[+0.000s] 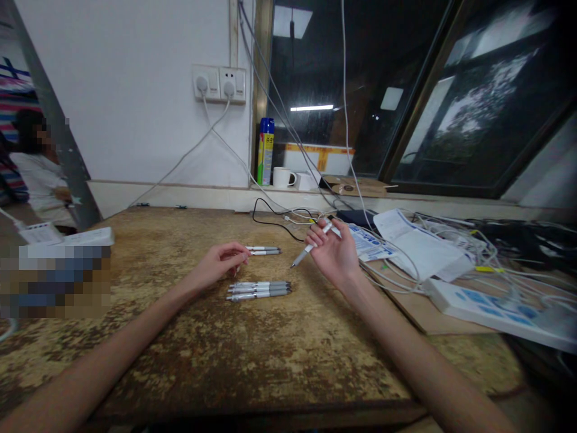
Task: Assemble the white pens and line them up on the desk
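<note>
Several slim grey-and-white plastic pens in a near row (259, 290) lie side by side on the worn, brown wooden bench (270, 355); take that row as landmark. Beyond it, a pair of matching grey-and-white pens (267, 252) lies roughly parallel. Left hand (222, 263) is just past the row's left end, fingers bent, at the left ends of that far pair; from where I stand, can't tell whether they pinch a pen or only rest there. Right hand (336, 255) is up and right of the row, palm turned up, fingers curled round one single grey-and-white pen (303, 256), grasping it, tip slanting down toward the row. Well right of the row: creased white printed papers (419, 246), tangled cables, a long white power strip with blue patches (478, 304). Far behind the row, on the sill: a blue-capped yellow-green spray can (266, 153) and a white mug (283, 177).
</note>
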A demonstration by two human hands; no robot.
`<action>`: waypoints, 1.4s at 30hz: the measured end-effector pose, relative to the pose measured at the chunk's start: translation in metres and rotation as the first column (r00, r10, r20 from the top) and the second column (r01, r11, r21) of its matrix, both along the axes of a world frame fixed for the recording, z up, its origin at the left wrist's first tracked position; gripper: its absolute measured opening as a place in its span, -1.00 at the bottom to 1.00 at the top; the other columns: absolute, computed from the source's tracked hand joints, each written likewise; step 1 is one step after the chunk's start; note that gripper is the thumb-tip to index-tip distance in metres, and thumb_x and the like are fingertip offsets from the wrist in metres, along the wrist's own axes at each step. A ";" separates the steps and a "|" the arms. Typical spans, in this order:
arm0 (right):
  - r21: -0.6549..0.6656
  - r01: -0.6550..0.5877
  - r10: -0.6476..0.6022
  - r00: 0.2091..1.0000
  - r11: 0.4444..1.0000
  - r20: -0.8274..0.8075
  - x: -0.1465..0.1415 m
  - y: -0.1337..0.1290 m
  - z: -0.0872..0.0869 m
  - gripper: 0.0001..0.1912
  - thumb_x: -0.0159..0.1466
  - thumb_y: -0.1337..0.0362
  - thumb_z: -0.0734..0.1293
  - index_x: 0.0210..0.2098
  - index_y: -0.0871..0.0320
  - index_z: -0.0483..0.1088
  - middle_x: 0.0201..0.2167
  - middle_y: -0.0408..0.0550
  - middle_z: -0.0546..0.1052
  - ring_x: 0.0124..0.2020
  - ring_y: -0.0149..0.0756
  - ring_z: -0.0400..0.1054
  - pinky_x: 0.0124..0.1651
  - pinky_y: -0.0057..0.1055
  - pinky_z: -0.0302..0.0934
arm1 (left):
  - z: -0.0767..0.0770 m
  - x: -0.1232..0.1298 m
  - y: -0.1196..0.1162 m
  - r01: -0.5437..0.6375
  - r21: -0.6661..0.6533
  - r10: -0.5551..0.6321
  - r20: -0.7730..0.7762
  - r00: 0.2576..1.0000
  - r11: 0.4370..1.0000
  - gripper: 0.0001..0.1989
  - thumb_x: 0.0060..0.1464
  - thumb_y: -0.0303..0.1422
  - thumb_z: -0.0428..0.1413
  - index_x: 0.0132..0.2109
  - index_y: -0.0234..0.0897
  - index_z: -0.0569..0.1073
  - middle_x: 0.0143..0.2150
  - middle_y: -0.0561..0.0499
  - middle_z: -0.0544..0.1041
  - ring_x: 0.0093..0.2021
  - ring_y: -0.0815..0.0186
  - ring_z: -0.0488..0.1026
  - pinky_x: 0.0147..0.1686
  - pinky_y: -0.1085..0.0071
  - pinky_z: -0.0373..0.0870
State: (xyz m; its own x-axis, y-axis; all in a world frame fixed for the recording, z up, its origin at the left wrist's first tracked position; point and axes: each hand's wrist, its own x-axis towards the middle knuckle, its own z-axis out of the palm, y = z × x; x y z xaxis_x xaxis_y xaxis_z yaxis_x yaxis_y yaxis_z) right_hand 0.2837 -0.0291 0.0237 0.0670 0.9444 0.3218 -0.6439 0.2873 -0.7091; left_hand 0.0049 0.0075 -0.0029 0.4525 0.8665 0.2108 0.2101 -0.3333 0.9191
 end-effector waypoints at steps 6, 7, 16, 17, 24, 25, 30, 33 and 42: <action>-0.003 0.016 -0.016 0.999 1.000 0.028 0.000 -0.002 0.003 -0.71 0.38 0.06 0.19 -0.41 0.05 0.24 -0.57 -0.25 -0.05 -0.57 -0.33 -0.08 -0.42 -0.38 0.16 | -0.001 0.000 -0.001 -0.024 0.020 0.025 -0.027 0.999 1.000 -0.62 0.11 -0.04 0.22 -0.14 -0.29 0.56 -0.32 -0.02 0.56 -0.43 0.35 0.39 -0.44 0.46 0.28; 0.003 0.020 -0.020 0.999 1.000 0.030 0.000 -0.002 0.003 -0.73 0.38 0.08 0.20 -0.41 0.06 0.24 -0.57 -0.25 -0.05 -0.57 -0.33 -0.08 -0.43 -0.39 0.15 | -0.001 -0.001 0.000 -0.021 0.023 0.022 -0.032 0.999 1.000 -0.62 0.11 -0.05 0.22 -0.14 -0.29 0.56 -0.31 -0.02 0.56 -0.43 0.36 0.39 -0.44 0.46 0.27; 0.001 -0.026 0.026 0.999 1.000 -0.028 0.001 -0.001 0.002 -0.77 0.38 0.13 0.19 -0.37 0.06 0.30 -0.57 -0.25 -0.04 -0.56 -0.33 -0.09 -0.43 -0.39 0.14 | -0.002 -0.004 0.003 -0.027 0.082 0.034 -0.085 0.996 0.996 -0.64 0.13 -0.05 0.22 -0.18 -0.29 0.59 -0.35 0.02 0.52 -0.42 0.34 0.37 -0.42 0.45 0.26; 0.001 -0.031 0.031 0.999 1.000 -0.034 0.001 -0.001 0.002 -0.76 0.38 0.13 0.18 -0.37 0.06 0.30 -0.56 -0.25 -0.04 -0.56 -0.33 -0.09 -0.43 -0.39 0.14 | -0.001 -0.004 0.003 -0.036 0.084 0.044 -0.097 0.994 0.996 -0.64 0.12 -0.06 0.23 -0.19 -0.29 0.59 -0.35 0.02 0.52 -0.43 0.35 0.37 -0.43 0.45 0.25; 0.008 -0.014 0.014 0.999 1.000 -0.046 0.001 -0.003 0.003 -0.74 0.40 0.11 0.17 -0.37 0.06 0.30 -0.57 -0.23 0.00 -0.56 -0.33 -0.05 -0.43 -0.39 0.16 | 0.001 -0.005 0.003 -0.067 0.121 0.080 -0.102 0.992 0.990 -0.68 0.11 -0.09 0.22 -0.27 -0.29 0.58 -0.40 0.01 0.52 -0.46 0.34 0.37 -0.43 0.44 0.25; 0.010 -0.017 0.017 0.998 1.000 -0.054 0.001 -0.003 0.004 -0.75 0.39 0.13 0.17 -0.37 0.06 0.30 -0.58 -0.24 0.00 -0.56 -0.34 -0.05 -0.44 -0.40 0.16 | 0.001 -0.005 0.003 -0.067 0.117 0.079 -0.099 0.992 0.991 -0.68 0.12 -0.08 0.22 -0.27 -0.29 0.57 -0.40 0.01 0.52 -0.46 0.35 0.36 -0.44 0.44 0.24; 0.003 -0.070 0.070 0.988 0.998 -0.141 0.000 -0.004 0.006 -0.78 0.39 0.17 0.19 -0.36 0.08 0.31 -0.59 -0.25 0.02 -0.56 -0.36 -0.02 -0.45 -0.45 0.16 | -0.001 -0.006 0.005 -0.079 0.088 0.090 -0.131 0.987 0.993 -0.65 0.17 -0.07 0.17 -0.22 -0.31 0.57 -0.41 0.02 0.52 -0.49 0.35 0.35 -0.50 0.47 0.19; 0.008 -0.112 0.112 0.973 0.994 -0.204 0.001 -0.004 0.005 -0.79 0.39 0.19 0.18 -0.35 0.11 0.31 -0.59 -0.25 0.03 -0.56 -0.39 0.00 -0.45 -0.47 0.16 | -0.002 -0.008 0.005 -0.074 0.157 0.102 -0.174 0.979 0.985 -0.64 0.22 -0.08 0.14 -0.19 -0.31 0.59 -0.35 -0.02 0.59 -0.42 0.32 0.42 -0.43 0.44 0.27; 0.031 -0.112 0.116 0.975 0.993 -0.187 0.003 -0.001 0.003 -0.76 0.40 0.13 0.20 -0.34 0.10 0.33 -0.58 -0.25 0.04 -0.56 -0.39 0.01 -0.45 -0.47 0.18 | 0.001 -0.007 -0.001 -0.040 0.293 0.118 -0.252 0.960 0.955 -0.72 0.21 -0.16 0.18 -0.16 -0.27 0.64 -0.21 -0.04 0.67 -0.31 0.25 0.53 -0.29 0.40 0.38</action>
